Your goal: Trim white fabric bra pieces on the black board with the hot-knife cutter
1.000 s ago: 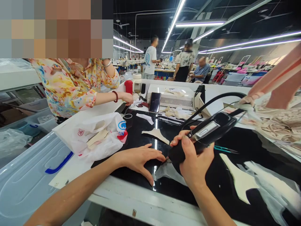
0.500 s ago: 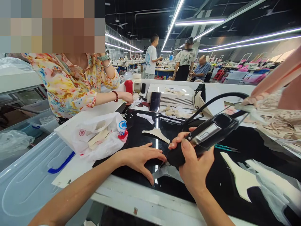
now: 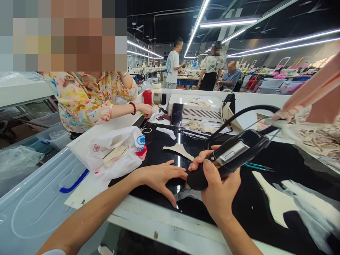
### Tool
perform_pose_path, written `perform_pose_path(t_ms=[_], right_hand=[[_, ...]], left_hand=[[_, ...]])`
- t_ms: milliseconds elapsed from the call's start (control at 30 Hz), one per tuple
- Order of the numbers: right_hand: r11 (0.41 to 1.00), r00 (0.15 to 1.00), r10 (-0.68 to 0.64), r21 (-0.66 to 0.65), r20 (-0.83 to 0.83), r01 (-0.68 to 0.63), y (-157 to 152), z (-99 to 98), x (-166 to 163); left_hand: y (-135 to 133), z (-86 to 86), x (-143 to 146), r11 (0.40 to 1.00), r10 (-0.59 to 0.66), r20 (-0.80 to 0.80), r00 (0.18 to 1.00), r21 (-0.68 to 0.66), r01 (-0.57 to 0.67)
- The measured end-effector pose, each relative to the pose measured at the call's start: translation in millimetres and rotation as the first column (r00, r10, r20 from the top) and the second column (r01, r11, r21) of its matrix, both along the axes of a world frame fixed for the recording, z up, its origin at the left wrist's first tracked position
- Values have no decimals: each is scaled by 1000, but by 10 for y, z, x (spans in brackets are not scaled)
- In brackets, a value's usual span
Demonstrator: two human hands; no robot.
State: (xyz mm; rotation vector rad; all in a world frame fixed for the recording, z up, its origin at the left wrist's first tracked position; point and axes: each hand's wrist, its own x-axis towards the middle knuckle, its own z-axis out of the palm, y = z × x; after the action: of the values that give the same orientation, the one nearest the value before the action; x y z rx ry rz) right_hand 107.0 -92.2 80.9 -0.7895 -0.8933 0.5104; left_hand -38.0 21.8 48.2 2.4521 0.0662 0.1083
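Note:
My right hand (image 3: 219,191) is wrapped round a black corded hand tool (image 3: 228,157) with a silver panel, its tip pointed down at the glossy black tabletop (image 3: 265,156). My left hand (image 3: 159,177) lies flat with fingers spread on the black surface just left of the tool tip, beside a thin translucent piece (image 3: 190,193) that is mostly hidden under the tool. The tool's black cable (image 3: 239,115) loops up and away to the back right.
A white plastic bag (image 3: 114,152) lies left, beside a pale blue bin lid (image 3: 39,202). Beige cut pieces (image 3: 180,150) and teal snips (image 3: 256,166) lie on the black top. A co-worker in a floral shirt (image 3: 85,99) stands at left. A phone (image 3: 177,114) leans on a white box.
The tool tip and the translucent piece have shifted slightly left toward my left hand's fingers. The view has moved a little.

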Motion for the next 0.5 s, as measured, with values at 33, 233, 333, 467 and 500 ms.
perform_pose_path(t_ms=[33, 233, 333, 467, 500], right_hand=[[1000, 1000, -3, -6, 6, 3, 1, -5, -2], [1000, 1000, 9, -10, -11, -10, -14, 19, -48], [1000, 999, 24, 1, -27, -24, -39, 33, -93], [999, 999, 37, 5, -17, -36, -42, 10, -143], [999, 999, 38, 7, -15, -38, -37, 2, -150]], left_hand=[[1, -4, 1, 1000, 1, 2, 1000, 2, -1], [2, -1, 3, 1000, -4, -7, 1000, 6, 4], [3, -3, 7, 1000, -5, -17, 1000, 9, 5], [3, -9, 18, 1000, -5, -24, 1000, 17, 6], [1, -7, 19, 1000, -7, -26, 1000, 18, 7]])
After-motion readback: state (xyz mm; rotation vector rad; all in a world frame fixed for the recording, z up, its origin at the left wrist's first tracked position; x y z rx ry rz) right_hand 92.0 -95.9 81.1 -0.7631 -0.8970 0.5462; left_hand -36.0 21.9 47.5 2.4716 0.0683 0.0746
